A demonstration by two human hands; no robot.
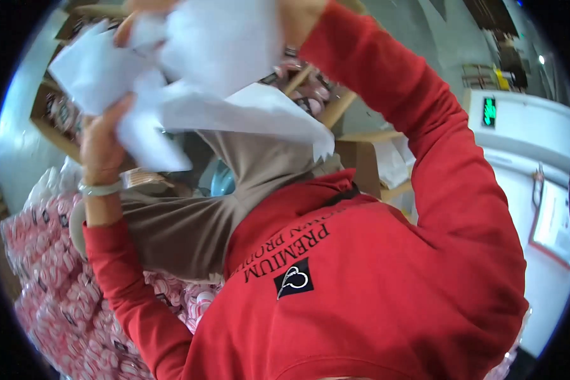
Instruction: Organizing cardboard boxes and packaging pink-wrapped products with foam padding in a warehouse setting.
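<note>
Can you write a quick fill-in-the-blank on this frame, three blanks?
1. Both hands grip crumpled paper that is ____ in colour.
2. The sleeves on both arms are ____.
3. The left hand wears a pale bracelet on its ____.
4. The right hand is raised at the ____ edge of the picture.

Missing words: white; red; wrist; top
</note>
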